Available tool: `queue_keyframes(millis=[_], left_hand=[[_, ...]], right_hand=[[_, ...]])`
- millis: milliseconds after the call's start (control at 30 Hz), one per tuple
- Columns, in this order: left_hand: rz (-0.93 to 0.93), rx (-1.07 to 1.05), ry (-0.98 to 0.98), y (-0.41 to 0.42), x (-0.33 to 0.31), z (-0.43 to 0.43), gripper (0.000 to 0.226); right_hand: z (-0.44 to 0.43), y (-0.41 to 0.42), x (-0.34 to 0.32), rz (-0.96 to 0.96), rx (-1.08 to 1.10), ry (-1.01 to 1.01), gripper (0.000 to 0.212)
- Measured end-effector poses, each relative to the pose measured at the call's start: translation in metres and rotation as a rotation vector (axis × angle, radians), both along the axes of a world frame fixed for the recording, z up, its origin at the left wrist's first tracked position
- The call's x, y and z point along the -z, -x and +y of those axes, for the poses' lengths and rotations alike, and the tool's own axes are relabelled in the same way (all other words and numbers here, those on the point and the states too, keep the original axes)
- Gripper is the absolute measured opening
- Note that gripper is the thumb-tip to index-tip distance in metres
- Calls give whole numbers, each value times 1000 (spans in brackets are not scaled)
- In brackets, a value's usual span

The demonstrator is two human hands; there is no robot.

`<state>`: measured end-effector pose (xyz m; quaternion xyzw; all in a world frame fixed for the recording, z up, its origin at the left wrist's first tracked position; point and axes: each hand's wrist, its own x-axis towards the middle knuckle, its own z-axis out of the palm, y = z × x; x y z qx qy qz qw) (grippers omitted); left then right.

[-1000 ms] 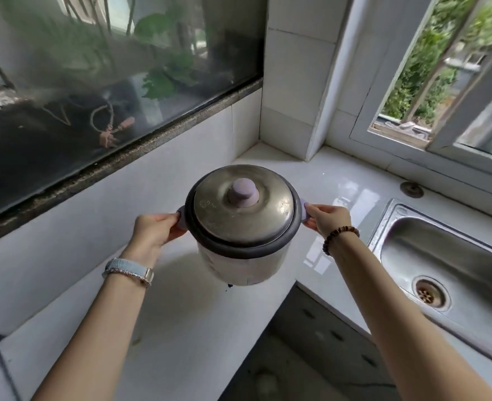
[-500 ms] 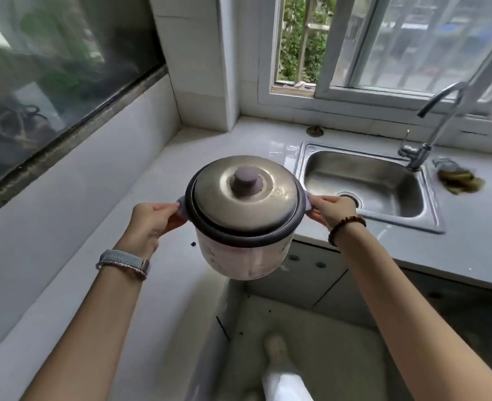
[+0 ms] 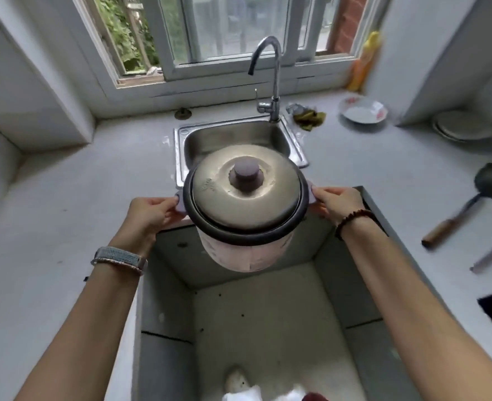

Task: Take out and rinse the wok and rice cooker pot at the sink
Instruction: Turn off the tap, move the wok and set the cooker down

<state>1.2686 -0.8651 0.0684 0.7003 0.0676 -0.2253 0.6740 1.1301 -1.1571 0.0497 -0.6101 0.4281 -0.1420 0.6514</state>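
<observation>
I carry a rice cooker [image 3: 239,253] in the air, just in front of the steel sink [image 3: 227,137]. It has a pale body, a dark rim and a metal lid [image 3: 224,198] with a mauve knob. My left hand [image 3: 149,212] grips its left side handle and my right hand [image 3: 337,202] grips the right one. The inner pot is hidden under the lid. A curved tap [image 3: 271,79] stands behind the sink. No wok is in view.
Pale counter [image 3: 65,227] runs left and right of the sink. To the right lie a bowl [image 3: 363,111], stacked plates [image 3: 464,128], a wooden-handled spatula [image 3: 470,204], a rag [image 3: 308,117] and a yellow bottle [image 3: 364,62]. An open floor recess [image 3: 268,314] lies below me.
I have turned right from the corner counter to face the sink, carrying the rice cooker with both hands. The cooker now hangs over the sink's front edge.
</observation>
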Motion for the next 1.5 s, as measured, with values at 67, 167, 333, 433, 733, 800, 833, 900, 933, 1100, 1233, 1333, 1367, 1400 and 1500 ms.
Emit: queue_keyframes(millis=[67, 167, 333, 433, 733, 800, 833, 900, 933, 1100, 1233, 1333, 1367, 1400, 1500], left_hand=[[-2, 67, 5, 10, -2, -36, 22], [-5, 177, 8, 30, -3, -87, 15], [-22, 376, 17, 73, 5, -163, 13], [-24, 487, 3, 101, 9, -205, 16], [2, 828, -32, 183, 12, -306, 19], [-12, 907, -44, 202, 12, -325, 21], [-19, 940, -52, 209, 11, -333, 22], [-38, 997, -76, 222, 14, -351, 23], [-46, 1033, -90, 228, 15, -359, 24], [-47, 1249, -80, 261, 6, -390, 19], [-91, 1435, -115, 288, -7, -405, 35], [-164, 1568, -124, 317, -18, -407, 22], [-173, 1607, -112, 327, -21, -408, 18], [-168, 1637, -97, 336, -21, -409, 19], [-178, 1736, -94, 368, -15, -413, 27]], right_hand=[[-28, 31, 6, 1, 65, 32, 9], [-55, 81, 0, 13, 193, 55, 12], [-96, 163, -3, 11, 386, 66, 10], [-113, 216, -3, 31, 484, 58, 14], [-125, 343, 10, 16, 821, -35, 19], [-122, 366, 13, 20, 892, -31, 20], [-119, 376, 14, 14, 928, -33, 18], [-113, 395, 16, 14, 1003, -45, 6], [-109, 406, 19, 13, 1050, -51, 9], [-79, 440, 16, -17, 1264, -59, 10], [-48, 460, 10, -35, 1430, -24, 2], [-18, 476, 8, -28, 1530, 4, 8], [-7, 482, 8, -34, 1570, 6, 10], [4, 488, 8, -41, 1612, 5, 11], [38, 506, 6, -41, 1724, 3, 7]])
